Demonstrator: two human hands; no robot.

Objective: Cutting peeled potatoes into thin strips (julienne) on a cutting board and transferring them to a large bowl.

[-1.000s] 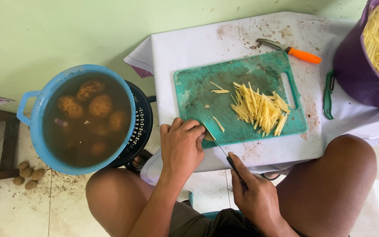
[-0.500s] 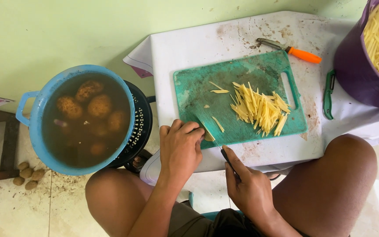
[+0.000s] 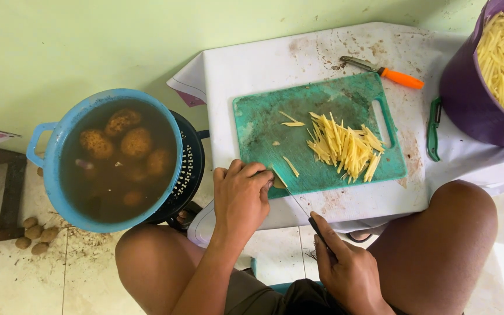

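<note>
My left hand (image 3: 241,195) rests on the near edge of a green cutting board (image 3: 263,125), fingers curled over a small potato piece that is mostly hidden. My right hand (image 3: 345,271) grips the dark handle of a knife (image 3: 296,201), whose thin blade points up toward the left fingertips. A pile of cut potato sticks (image 3: 345,146) lies in the middle of the board, with a few stray strips (image 3: 291,121) to its left.
The board sits on a white table (image 3: 252,64). An orange-handled peeler (image 3: 383,71) lies behind it, a green peeler (image 3: 433,128) to the right beside a purple tub of potato sticks (image 3: 491,76). A blue tub of water with potatoes (image 3: 112,160) stands left. Small potatoes (image 3: 33,233) lie on the floor.
My right hand with the knife drew back and lifted slightly, then settled again with the blade angled at my left fingertips. The left hand stayed on the board's near edge.
</note>
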